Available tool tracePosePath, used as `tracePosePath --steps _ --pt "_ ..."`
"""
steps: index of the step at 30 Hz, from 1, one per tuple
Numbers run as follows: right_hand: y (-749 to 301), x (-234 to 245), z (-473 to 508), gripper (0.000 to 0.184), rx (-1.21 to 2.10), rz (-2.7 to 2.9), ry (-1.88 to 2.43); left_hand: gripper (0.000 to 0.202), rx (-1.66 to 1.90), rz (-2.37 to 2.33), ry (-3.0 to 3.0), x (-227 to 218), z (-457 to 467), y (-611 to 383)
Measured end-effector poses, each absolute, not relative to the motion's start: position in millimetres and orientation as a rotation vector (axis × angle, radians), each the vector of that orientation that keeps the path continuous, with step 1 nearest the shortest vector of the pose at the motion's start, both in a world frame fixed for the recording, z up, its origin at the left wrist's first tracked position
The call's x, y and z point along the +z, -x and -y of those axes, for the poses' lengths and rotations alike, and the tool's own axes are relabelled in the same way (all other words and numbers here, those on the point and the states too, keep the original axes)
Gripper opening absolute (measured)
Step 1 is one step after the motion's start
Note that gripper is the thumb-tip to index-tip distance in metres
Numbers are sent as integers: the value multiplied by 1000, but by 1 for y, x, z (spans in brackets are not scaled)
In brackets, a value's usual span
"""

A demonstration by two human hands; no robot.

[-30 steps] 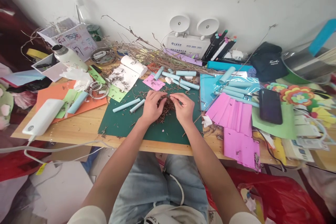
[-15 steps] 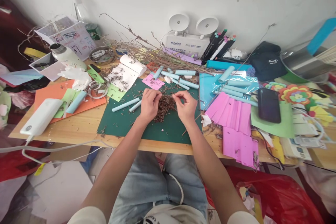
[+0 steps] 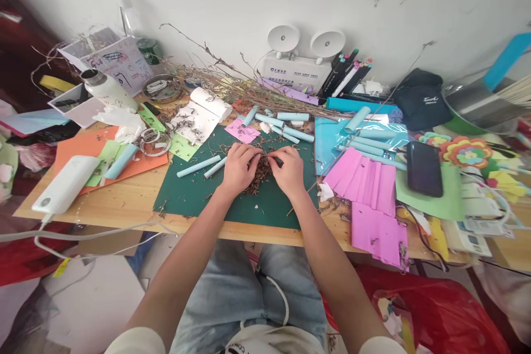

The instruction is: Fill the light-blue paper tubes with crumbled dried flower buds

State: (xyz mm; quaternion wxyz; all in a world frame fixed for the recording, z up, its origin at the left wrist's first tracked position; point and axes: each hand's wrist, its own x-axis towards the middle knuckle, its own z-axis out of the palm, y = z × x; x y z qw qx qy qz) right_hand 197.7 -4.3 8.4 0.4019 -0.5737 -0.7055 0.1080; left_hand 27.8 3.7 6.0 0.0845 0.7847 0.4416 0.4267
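A heap of dry brown plant bits (image 3: pixel 259 178) lies on the green cutting mat (image 3: pixel 199 199). My left hand (image 3: pixel 240 167) is at the heap's left side, thumb and fingertips pinched together. Over its right side, my right hand (image 3: pixel 287 170) is also pinched closed. The fingertips of both hands are close to each other above the heap; whatever they hold is too small to make out. Light blue paper rolls (image 3: pixel 198 166) lie left of my left hand, and several more blue rolls (image 3: pixel 292 116) sit beyond the heap beside a pink paper piece (image 3: pixel 241 130).
Dry branches (image 3: pixel 236 87) stretch along the wall. To the right are folded pink papers (image 3: pixel 365 180), a black phone (image 3: pixel 424 168) and a blue plastic packet (image 3: pixel 326 144). A white power bank (image 3: pixel 65 183), an open white bottle (image 3: pixel 108 90) and orange paper (image 3: pixel 68 149) are on the left.
My right hand has shifted slightly left and down, and my left hand slightly right. Their fingertips are now closer together over the heap.
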Motion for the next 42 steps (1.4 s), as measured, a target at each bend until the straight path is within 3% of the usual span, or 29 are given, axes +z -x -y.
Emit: tracePosePath --steps 9,12,15,21,31,42 --pt "-194 17 7 15 278 1718 1149 16 1367 -1253 -2275 7 -5 -33" --pt "-193 19 9 12 325 1686 1156 17 1410 -1247 -2221 9 -4 -35" --pt "-193 19 10 22 408 1693 1169 19 1422 -1228 -2165 10 -3 -35" --pt "-191 18 10 10 444 1630 1212 17 1418 -1240 -2144 8 -2 -35" --pt "-194 19 10 11 464 1549 1218 30 1370 -1441 -2196 5 -7 -27" --pt "-187 19 12 15 602 1549 1183 22 1307 -1290 -2245 10 -2 -35"
